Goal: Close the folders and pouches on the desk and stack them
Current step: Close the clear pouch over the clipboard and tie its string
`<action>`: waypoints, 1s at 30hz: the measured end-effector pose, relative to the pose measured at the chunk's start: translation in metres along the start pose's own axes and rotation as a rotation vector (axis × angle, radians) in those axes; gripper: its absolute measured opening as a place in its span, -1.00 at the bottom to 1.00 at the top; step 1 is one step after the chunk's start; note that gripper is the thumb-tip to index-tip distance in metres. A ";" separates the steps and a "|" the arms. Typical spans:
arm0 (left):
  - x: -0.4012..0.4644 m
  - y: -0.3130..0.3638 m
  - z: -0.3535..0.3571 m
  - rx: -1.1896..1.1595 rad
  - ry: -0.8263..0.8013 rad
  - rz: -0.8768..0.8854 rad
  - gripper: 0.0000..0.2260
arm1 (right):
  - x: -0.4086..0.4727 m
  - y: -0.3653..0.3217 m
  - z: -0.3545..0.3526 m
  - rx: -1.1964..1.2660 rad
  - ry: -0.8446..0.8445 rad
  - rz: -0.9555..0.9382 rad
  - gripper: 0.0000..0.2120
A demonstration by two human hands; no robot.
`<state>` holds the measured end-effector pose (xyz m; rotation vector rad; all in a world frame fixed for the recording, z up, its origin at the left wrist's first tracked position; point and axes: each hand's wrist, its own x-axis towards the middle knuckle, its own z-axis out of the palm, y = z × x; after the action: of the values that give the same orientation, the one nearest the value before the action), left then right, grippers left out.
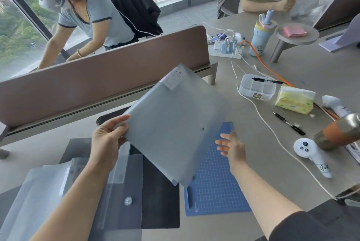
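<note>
The grey desk point(292, 88) is filling most of the frame, with a brown divider panel point(101, 77) running across the upper left. On the desk, a black mat point(161, 205) is lying at lower centre, and a blue grid mat point(216, 186) is sitting just to its right.

A frosted grey folder point(175, 124) is hanging in the air at the centre of the frame, tilted, above both mats; it is looking closed, with a small snap stud showing on its face and a white label at its upper corner. In the lower left, a clear pouch point(109, 200) is lying on the black mat, its round snap button facing up, and more translucent folders point(39, 190) are lying beside it, overlapping.

The left hand point(106, 139) is pinching the grey folder's left edge, thumb on top and fingers behind. The right hand point(232, 148) is hovering just right of the folder, fingers spread and loose, not visibly touching it.

Toward the right edge, a white controller point(309, 153) is resting on the desk, with a tissue pack point(295, 99) above it and a black pen point(289, 123) between them.
</note>
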<state>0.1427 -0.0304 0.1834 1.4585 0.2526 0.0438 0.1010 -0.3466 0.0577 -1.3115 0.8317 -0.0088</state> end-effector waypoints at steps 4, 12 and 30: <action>-0.012 -0.018 0.014 -0.031 0.007 -0.068 -0.73 | -0.006 -0.014 0.011 0.285 -0.160 0.082 -0.49; -0.028 -0.073 0.009 0.077 -0.145 -0.326 -0.37 | 0.000 -0.010 0.003 0.242 -0.148 -0.014 -0.72; -0.041 -0.162 0.017 0.402 -0.232 -0.633 -0.74 | 0.009 0.010 -0.018 0.092 -0.297 0.268 -0.60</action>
<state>0.0864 -0.0738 0.0313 1.7020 0.5440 -0.7198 0.0931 -0.3628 0.0439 -1.0742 0.7363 0.3475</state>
